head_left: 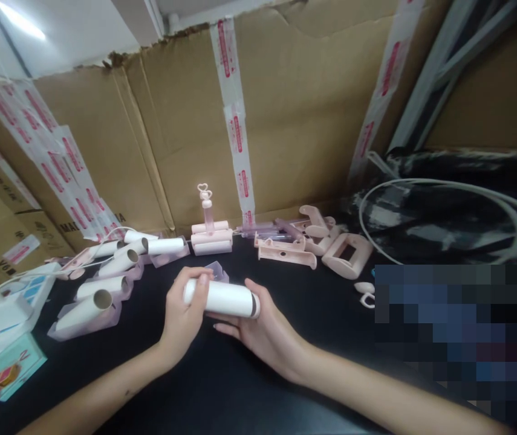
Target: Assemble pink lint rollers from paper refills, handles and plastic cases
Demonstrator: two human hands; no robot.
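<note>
The grip of the left hand (184,311) wraps around one end of a white roll (226,299) while the right hand (269,329), loosely curled, holds the other end, the roll positioned crosswise above the black desk (222,396), before a pink holder (211,237).

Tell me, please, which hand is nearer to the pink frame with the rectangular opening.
Right. The right hand is left of the pink frame and lower in view; the left hand is farther left, holding the white cylinder.
</note>
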